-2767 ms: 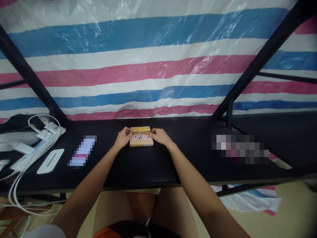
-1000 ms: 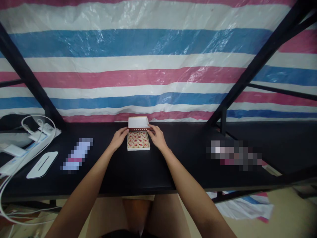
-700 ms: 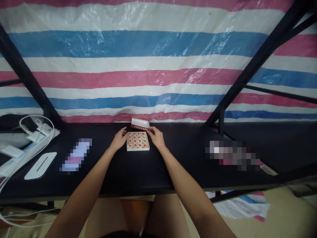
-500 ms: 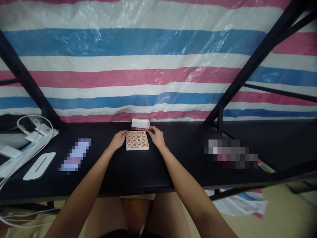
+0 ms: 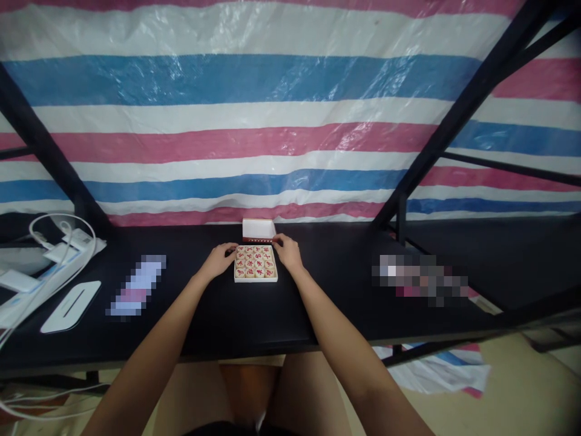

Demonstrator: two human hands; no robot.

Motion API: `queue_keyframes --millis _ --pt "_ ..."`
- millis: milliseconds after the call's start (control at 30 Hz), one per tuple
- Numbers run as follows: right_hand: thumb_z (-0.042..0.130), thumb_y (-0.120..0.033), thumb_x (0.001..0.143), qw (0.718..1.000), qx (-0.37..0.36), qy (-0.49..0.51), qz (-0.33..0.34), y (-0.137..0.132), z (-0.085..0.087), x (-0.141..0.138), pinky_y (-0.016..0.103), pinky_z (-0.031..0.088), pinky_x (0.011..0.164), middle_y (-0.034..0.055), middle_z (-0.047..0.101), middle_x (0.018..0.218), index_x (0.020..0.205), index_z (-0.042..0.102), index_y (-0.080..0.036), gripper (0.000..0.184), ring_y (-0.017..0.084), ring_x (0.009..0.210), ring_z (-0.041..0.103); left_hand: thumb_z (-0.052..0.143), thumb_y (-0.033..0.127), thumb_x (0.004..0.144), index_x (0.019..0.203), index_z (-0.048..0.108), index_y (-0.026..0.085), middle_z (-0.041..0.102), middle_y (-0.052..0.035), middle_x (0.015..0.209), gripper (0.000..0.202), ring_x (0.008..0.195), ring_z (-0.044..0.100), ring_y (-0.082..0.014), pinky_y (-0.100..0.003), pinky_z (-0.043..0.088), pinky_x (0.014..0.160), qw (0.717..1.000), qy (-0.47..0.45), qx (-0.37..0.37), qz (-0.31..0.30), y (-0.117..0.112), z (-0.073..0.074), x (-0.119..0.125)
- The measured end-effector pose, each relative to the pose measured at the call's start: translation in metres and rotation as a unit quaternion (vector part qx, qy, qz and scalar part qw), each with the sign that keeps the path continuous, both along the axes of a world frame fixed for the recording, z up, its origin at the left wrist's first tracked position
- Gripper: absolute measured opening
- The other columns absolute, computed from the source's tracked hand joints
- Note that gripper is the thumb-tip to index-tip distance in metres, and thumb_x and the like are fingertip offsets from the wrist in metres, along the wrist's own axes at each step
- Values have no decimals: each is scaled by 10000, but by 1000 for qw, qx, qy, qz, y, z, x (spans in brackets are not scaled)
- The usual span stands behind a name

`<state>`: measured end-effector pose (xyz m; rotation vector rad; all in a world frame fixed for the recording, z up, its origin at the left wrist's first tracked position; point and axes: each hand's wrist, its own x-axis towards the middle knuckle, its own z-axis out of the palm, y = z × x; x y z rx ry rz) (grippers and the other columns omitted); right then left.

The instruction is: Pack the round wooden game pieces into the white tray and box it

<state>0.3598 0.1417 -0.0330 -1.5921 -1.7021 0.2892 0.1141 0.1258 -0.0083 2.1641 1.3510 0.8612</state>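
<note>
A small open box (image 5: pixel 255 279) lies on the black table (image 5: pixel 254 315), filled with several round pale game pieces (image 5: pixel 255 264) marked in red. Its lid (image 5: pixel 258 229) lies upside down just behind it, white inside with a red rim. My left hand (image 5: pixel 219 259) rests against the box's left side, fingers curled on its top left corner. At the box's top right corner, my right hand (image 5: pixel 287 251) has its fingertips between box and lid.
White chargers and cables (image 5: pixel 49 254) and a flat white device (image 5: pixel 70 298) lie at the table's left end. Two blurred items (image 5: pixel 136 286) (image 5: pixel 420 278) flank the box. Black frame posts (image 5: pixel 40 151) (image 5: pixel 458 115) rise at both sides before a striped tarp (image 5: pixel 272 121).
The closed box was opened: the lid came off and was set down behind the box. The box of pieces then slid slightly toward me between both hands.
</note>
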Motion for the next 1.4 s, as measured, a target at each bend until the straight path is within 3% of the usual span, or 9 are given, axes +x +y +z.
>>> queue_keyframes --millis 133,367,500,600,700,833,1000,1233,1400 --pt "460 -155 851 997 -13 -53 54 0 0 -1 307 417 904 74 662 1033 1013 663 -210 265 192 975 591 478 262 828 1140 602 183 656 -86 1015 345 974 594 -218 -374 441 923 999 36 18 14 -2 -2 1" --pt "374 -77 838 988 -13 -67 138 -2 3 -6 297 406 950 66 644 1140 1122 649 -203 415 189 1055 578 442 266 850 1285 504 166 498 -122 1239 451 1155 491 -238 -381 382 1005 995 86 51 27 -3 -6 0" --pt "350 -148 882 990 -31 -35 135 -6 9 -8 305 400 968 51 634 1170 1182 613 -218 405 187 1086 573 431 307 865 1256 540 180 471 -107 1277 425 1174 471 -252 -371 376 1007 989 130 50 39 -6 -2 0" --pt "393 -259 903 990 -34 -18 133 -10 15 -8 315 394 974 53 626 1182 1217 580 -226 367 187 1091 569 428 337 869 1250 549 175 527 -110 1183 431 1114 498 -264 -381 400 965 985 158 54 51 -8 1 -1" --pt "475 -333 872 993 -34 -15 110 -14 20 -5 317 421 914 75 661 1073 1199 585 -202 369 192 982 603 416 348 870 1253 549 160 578 -114 1038 446 1027 523 -273 -395 425 909 983 167 50 51 -8 2 -3" --pt "517 -390 845 989 -88 -8 117 -20 24 -2 305 447 816 66 690 918 1126 623 -197 357 190 835 622 422 328 864 1228 571 154 606 -103 963 430 951 534 -260 -385 422 894 987 149 49 35 -6 1 -4" --pt "523 -377 838 986 -108 34 120 -22 26 -5 288 467 771 60 694 882 1074 641 -185 326 175 778 637 413 320 866 1235 567 139 618 -112 971 440 949 539 -264 -387 419 891 987 145 50 35 -6 0 -3" --pt "449 -332 864 974 -134 117 144 -17 19 -6 219 509 597 23 695 847 1027 657 -203 293 130 688 639 411 283 864 1240 567 144 619 -111 984 430 953 550 -256 -374 419 903 985 158 53 37 -6 1 -4" --pt "452 -260 854 976 -133 105 140 -16 16 -6 219 528 640 16 700 850 1049 659 -205 289 122 705 643 379 267 883 1266 545 153 615 -102 1026 433 990 543 -246 -362 406 928 982 178 40 43 -4 1 -4"
